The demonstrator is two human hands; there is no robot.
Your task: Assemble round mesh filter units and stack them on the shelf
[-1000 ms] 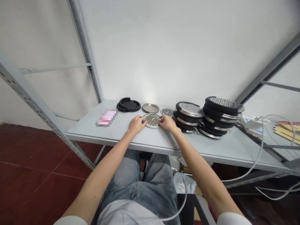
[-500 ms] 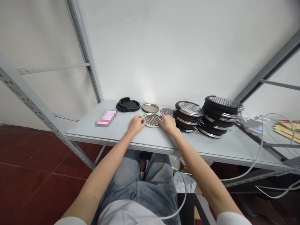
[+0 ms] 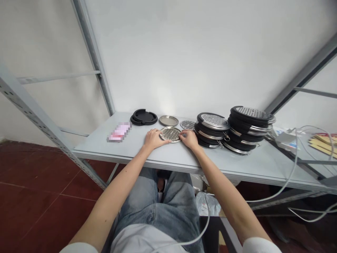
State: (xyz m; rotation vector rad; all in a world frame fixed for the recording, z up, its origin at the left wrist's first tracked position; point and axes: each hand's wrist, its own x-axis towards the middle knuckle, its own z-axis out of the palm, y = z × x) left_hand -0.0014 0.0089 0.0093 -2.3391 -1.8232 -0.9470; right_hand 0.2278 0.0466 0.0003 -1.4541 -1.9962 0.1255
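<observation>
A round metal grater plate (image 3: 170, 133) with a raised rim lies flat on the grey table in front of me. My left hand (image 3: 154, 139) is at its left side, with the thumb stretched along the near rim and the fingers curled at the left edge. On the opposite side, the fingers of my right hand (image 3: 189, 139) pinch the right rim. Behind the plate is a shallow round metal lid (image 3: 169, 121). A second grater disc (image 3: 187, 124) lies partly behind my right hand.
Black round rings (image 3: 144, 117) are stacked at the back left, near a blurred pink item (image 3: 119, 132). To the right stand two stacks of black-and-metal round graters, a shorter stack (image 3: 212, 130) and a taller stack (image 3: 250, 130). A white cable (image 3: 286, 181) hangs over the table's front edge.
My left thumb has moved rightward along the plate's near rim. My right fingers have shifted slightly at the right rim. The plate stays in about the same place.
</observation>
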